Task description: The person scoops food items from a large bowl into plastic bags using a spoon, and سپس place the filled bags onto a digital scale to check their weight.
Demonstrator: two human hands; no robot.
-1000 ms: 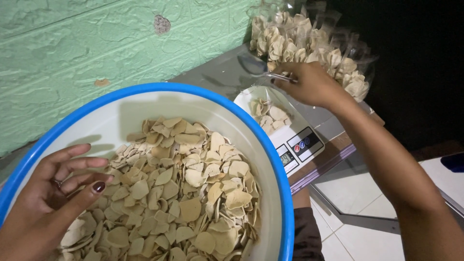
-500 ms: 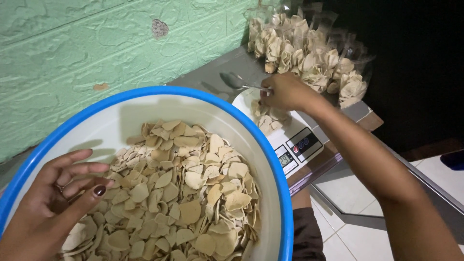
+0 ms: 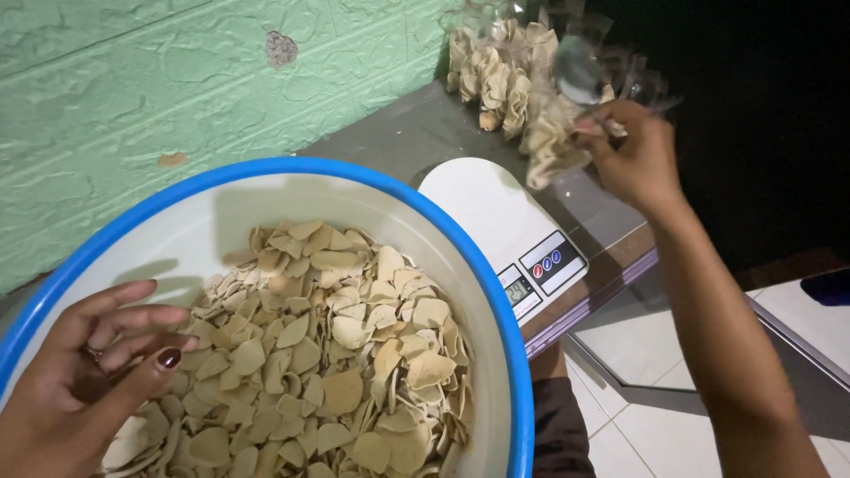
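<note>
A big white basin with a blue rim (image 3: 509, 327) sits close under me, filled with several pale flat chips (image 3: 336, 345). My left hand (image 3: 84, 372) rests inside it at the lower left, fingers loosely curled over the chips, holding nothing I can see. My right hand (image 3: 633, 155) is raised at the upper right, gripping a clear plastic bag of chips (image 3: 553, 142) and a metal spoon (image 3: 577, 69), above and right of a white digital kitchen scale (image 3: 505, 221), whose platform is bare.
A pile of filled clear chip bags (image 3: 496, 66) lies at the back of the grey counter (image 3: 390, 133), against a green textured wall (image 3: 177, 80). White floor tiles (image 3: 655, 354) show below the counter edge on the right.
My right hand lifted the bag of chips off the scale and moved it up and to the right, spoon with it. The scale platform is now bare. My left hand barely moved.
</note>
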